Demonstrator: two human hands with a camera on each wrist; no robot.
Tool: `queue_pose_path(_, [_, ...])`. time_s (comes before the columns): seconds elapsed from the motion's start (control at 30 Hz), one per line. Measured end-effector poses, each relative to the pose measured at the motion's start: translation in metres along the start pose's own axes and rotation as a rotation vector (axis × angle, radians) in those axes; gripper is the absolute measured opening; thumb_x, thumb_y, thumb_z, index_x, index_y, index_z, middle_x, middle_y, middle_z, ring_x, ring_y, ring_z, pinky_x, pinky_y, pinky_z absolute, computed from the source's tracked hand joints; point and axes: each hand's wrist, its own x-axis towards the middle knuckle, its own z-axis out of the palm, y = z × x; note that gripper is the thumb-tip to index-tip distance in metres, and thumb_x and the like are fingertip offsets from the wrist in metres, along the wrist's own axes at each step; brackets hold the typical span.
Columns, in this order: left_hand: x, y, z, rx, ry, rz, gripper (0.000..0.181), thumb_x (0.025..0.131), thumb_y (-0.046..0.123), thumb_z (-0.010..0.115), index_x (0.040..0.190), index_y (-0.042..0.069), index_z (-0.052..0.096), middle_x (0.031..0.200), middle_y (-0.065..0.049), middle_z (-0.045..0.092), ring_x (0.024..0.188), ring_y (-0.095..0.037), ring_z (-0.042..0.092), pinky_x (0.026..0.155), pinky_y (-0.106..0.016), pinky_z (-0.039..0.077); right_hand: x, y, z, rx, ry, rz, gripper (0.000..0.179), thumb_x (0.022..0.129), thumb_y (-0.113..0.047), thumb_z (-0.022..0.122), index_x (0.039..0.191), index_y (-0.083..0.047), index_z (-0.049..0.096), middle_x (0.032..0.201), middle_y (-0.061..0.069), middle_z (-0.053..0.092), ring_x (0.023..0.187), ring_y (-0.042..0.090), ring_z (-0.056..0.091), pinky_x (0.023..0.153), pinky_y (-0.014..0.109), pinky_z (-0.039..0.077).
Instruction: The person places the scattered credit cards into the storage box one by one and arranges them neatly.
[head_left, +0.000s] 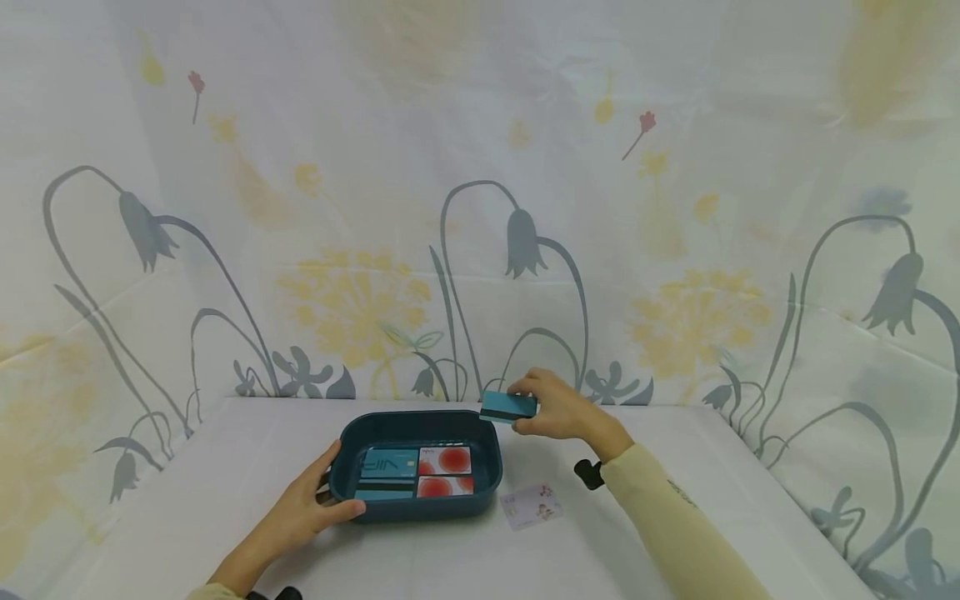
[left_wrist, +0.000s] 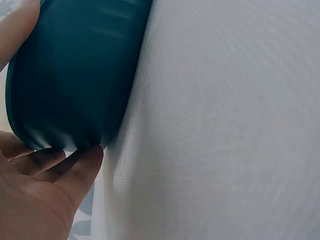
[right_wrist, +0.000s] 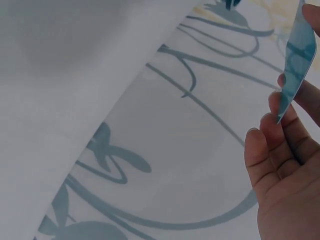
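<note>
A dark teal tray (head_left: 415, 511) with rounded corners sits on the table with several cards lying flat inside. Among them are a blue lettered card (head_left: 388, 462), a blue striped card (head_left: 384, 488) and two white cards with red circles (head_left: 446, 460). My left hand (head_left: 303, 500) grips the tray's left end, thumb at the front; in the left wrist view, fingertips press its teal wall (left_wrist: 80, 75). Above the tray's right rim, my right hand (head_left: 558, 407) pinches a blue card (head_left: 507, 406) with a black stripe. The right wrist view shows this card (right_wrist: 299, 57) nearly edge-on between thumb and fingers.
A pale card with small figures (head_left: 532, 506) lies on the white table (head_left: 420, 567), just right of the tray. Behind the table hangs a white cloth (head_left: 480, 125) printed with grey and yellow flowers.
</note>
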Motion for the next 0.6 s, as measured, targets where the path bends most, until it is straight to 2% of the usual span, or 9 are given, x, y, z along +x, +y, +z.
queue_pose_path(0.4, [0.001,-0.002,0.0,-0.044,-0.021,0.028,0.104,0.079,0.028,0.079,0.152,0.0,0.01,0.154,-0.029,0.013,0.133,-0.047,0.033,0.096,-0.038,0.048,0.019,-0.031,0.008,-0.011,-0.034,-0.057,0.048,0.077,-0.036,0.075,0.12,-0.017,0.065,0.105,-0.004,0.052,0.097,0.013,0.046,0.084,0.031,0.048])
queue_pose_path(0.6, [0.001,-0.003,0.0,-0.038,-0.026,0.013,0.106,0.079,0.031,0.079,0.153,0.001,0.009,0.154,-0.028,0.012,0.133,-0.047,0.032,0.097,-0.038,0.047,0.029,-0.043,0.016,-0.027,-0.055,-0.081,0.047,0.078,-0.036,0.074,0.121,-0.018,0.064,0.106,-0.003,0.051,0.097,0.014,0.045,0.084,0.032,0.047])
